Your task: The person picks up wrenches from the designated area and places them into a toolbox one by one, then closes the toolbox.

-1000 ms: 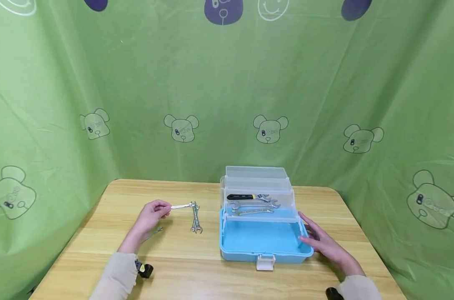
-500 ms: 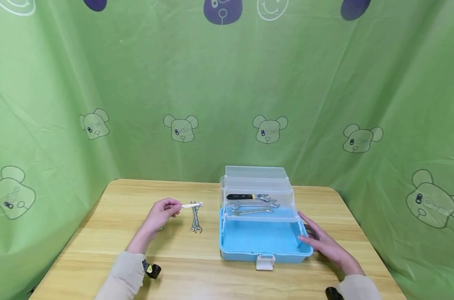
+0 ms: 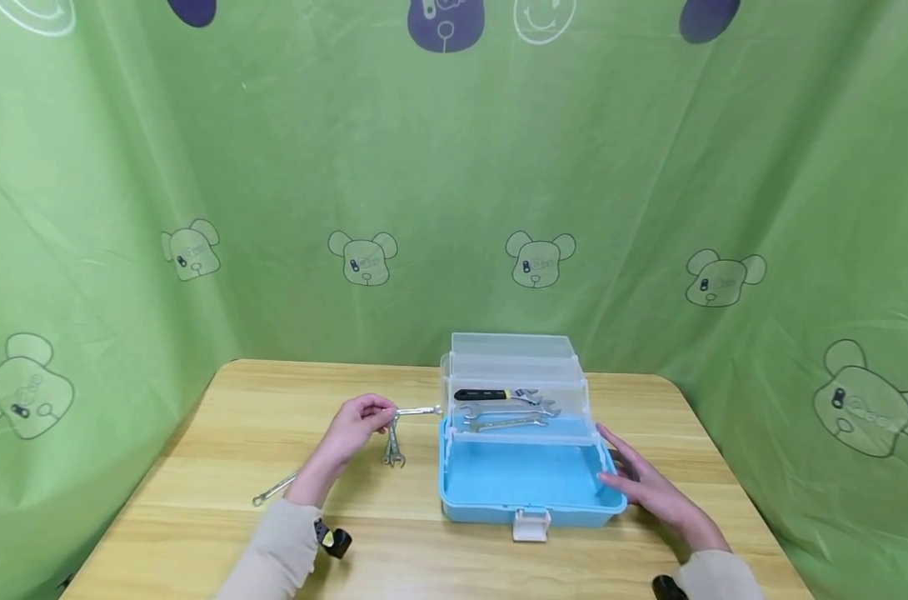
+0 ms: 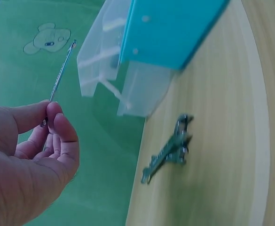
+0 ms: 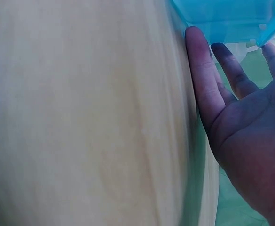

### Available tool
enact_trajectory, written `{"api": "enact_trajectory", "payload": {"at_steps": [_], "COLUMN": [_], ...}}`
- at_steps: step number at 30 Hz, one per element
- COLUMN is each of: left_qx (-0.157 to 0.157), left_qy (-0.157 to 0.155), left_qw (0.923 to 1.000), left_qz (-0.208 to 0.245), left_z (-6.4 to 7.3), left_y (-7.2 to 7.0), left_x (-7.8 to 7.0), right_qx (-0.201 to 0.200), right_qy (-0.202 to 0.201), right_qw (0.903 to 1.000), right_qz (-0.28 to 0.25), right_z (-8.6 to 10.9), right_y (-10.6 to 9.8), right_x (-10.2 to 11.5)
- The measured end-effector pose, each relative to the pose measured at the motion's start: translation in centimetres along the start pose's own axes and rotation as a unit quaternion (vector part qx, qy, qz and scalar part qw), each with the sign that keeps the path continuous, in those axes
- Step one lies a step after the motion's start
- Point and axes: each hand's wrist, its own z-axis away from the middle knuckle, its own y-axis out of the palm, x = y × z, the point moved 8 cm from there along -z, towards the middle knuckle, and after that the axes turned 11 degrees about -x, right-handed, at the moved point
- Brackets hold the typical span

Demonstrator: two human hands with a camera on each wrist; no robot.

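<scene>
My left hand (image 3: 355,429) pinches a slim silver wrench (image 3: 420,411) between thumb and fingertips. It holds the wrench level above the table, its free end pointing right at the toolbox's left edge. Below that hand lie crossed wrenches (image 3: 394,454), partly covered by the fingers in the head view. In the left wrist view the pinched wrench (image 4: 59,77) is seen nearly edge-on. At the blue toolbox (image 3: 476,512), lid and clear tray raised, my right hand (image 3: 656,492) touches the right side with extended fingers (image 5: 203,70); its thumb lies near the rim.
An adjustable wrench with a black handle (image 3: 480,394) and several silver wrenches (image 3: 506,423) lie in the clear tray. Another wrench (image 3: 271,490) rests on the wooden table (image 3: 394,550), partly behind my left forearm. A green curtain (image 3: 439,167) surrounds the table.
My left hand has moved right with the pinched wrench, passing over the crossed wrenches up to the toolbox. The loose wrench by the left forearm shows more. My right hand stays put.
</scene>
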Motion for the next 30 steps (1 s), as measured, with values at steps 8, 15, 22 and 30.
{"api": "enact_trajectory", "payload": {"at_steps": [8,15,22,30], "left_qx": [0.014,0.024,0.026,0.002], "left_qy": [0.012,0.031,0.054,0.137], "left_qw": [0.9996,0.9992,0.9978,0.9838], "left_qz": [0.022,0.009,-0.027,-0.115], "left_z": [-0.1,0.1,0.8,1.7], "left_y": [3.0,6.4,9.9,12.7], "left_x": [-1.2,-2.0,-2.7,-4.6], "right_qx": [-0.004,0.002,0.004,0.004], "right_qy": [0.008,0.008,0.008,-0.006], "right_qw": [1.0,0.9999,0.9999,1.0], "right_qz": [0.002,0.012,0.005,0.003], "right_z": [0.0,0.1,0.1,0.0], "right_y": [-0.2,0.0,0.0,0.0], "right_x": [-0.3,-0.1,0.1,0.1]}}
